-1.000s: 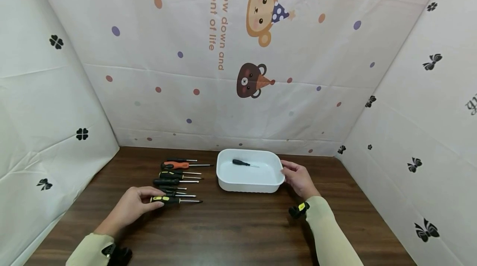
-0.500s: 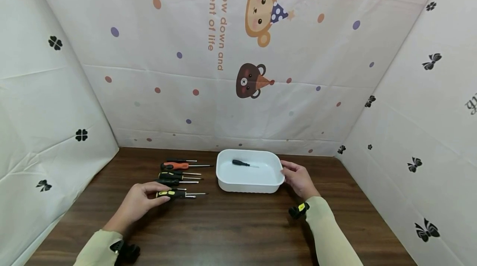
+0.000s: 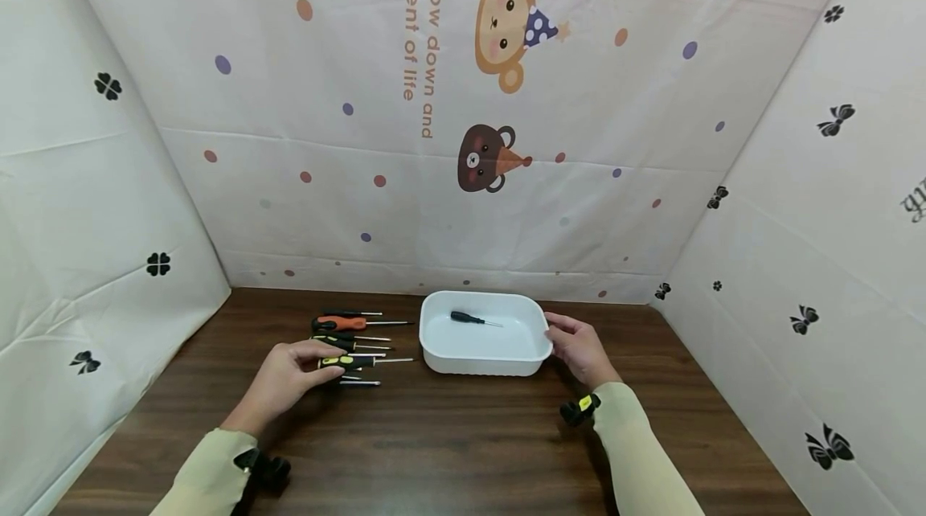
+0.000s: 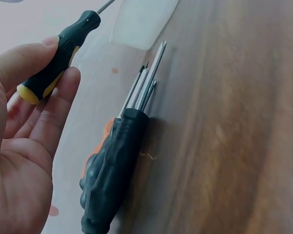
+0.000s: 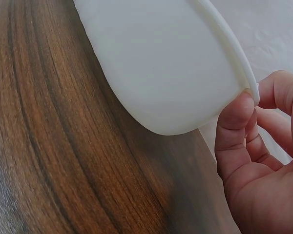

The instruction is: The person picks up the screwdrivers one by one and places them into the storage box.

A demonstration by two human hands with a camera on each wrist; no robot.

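Note:
My left hand [image 3: 291,378] pinches a screwdriver [image 3: 354,362] by its black-and-yellow handle, thumb on one side and fingers on the other. In the left wrist view this screwdriver [image 4: 63,61] is raised above the others, its shaft running out of the top of the picture. Below it lies a screwdriver with a black handle [image 4: 118,168]. At the right, my right hand [image 3: 580,351] grips the end rim of a white plastic tub [image 3: 485,363], thumb on the near side. A small black screwdriver [image 3: 466,317] lies inside the tub.
Several screwdrivers lie in a row left of the tub, shafts pointing right, among them one with an orange-and-black handle [image 3: 347,324]. The brown wooden table [image 3: 448,452] is bounded by white printed cloth [image 3: 325,202] at the back and sides.
My left hand has lifted the black-and-yellow screwdriver from the near end of the row and moved it right and away, over the others. The right hand and tub have stayed put.

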